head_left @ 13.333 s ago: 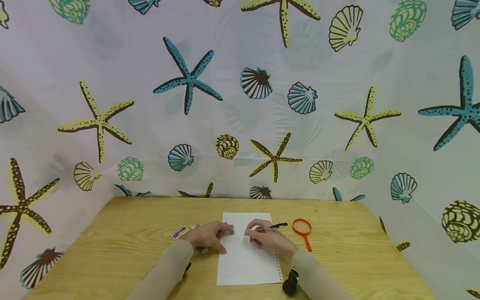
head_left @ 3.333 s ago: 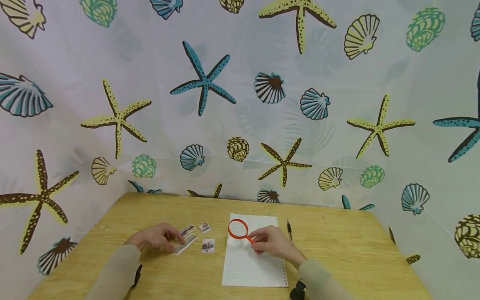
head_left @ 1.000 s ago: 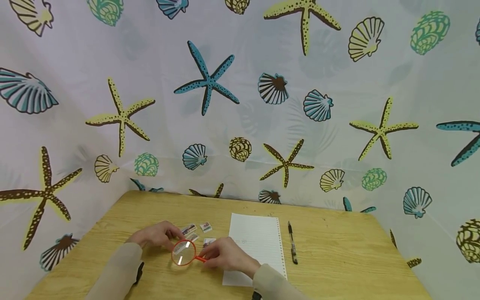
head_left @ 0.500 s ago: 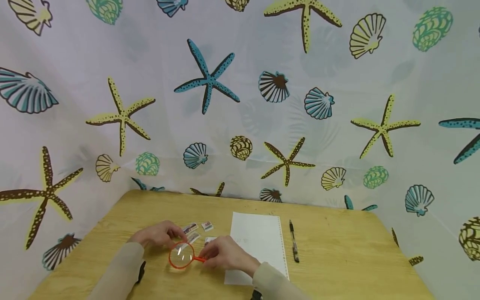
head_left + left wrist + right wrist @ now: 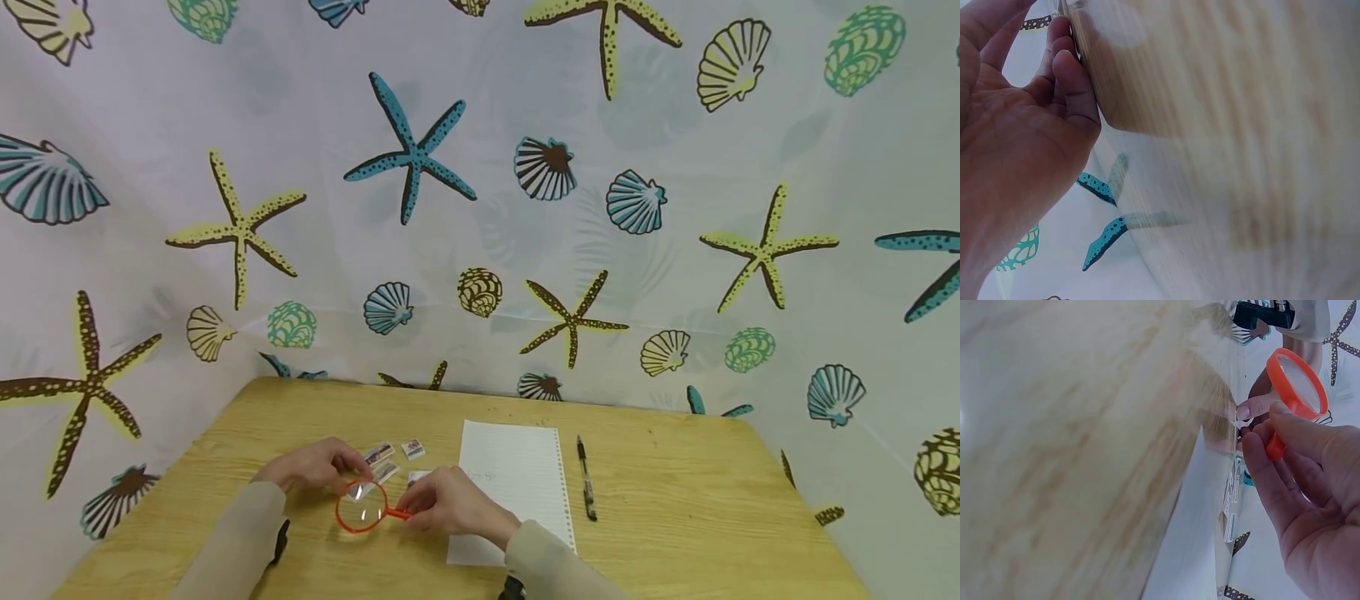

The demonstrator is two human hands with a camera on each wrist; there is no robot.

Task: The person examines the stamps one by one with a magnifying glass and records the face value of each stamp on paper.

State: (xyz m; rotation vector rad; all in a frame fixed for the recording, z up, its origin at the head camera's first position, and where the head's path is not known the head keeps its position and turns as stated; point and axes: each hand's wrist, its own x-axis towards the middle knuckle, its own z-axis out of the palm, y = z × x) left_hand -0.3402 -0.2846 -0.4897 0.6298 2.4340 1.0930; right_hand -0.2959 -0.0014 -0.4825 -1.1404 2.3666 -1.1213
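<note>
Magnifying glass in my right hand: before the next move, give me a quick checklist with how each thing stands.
1. Magnifying glass held by its handle in the right hand: ok.
2. Lens covering the whole picture slip by the left hand: not ok, part shows outside the rim.
3. Left hand pinching that slip: cannot tell.
4. Pen put down, right of the paper: ok.
5. Paper fully in sight: not ok, the right hand hides part.
6. Writing readable: cannot tell, too small.
</note>
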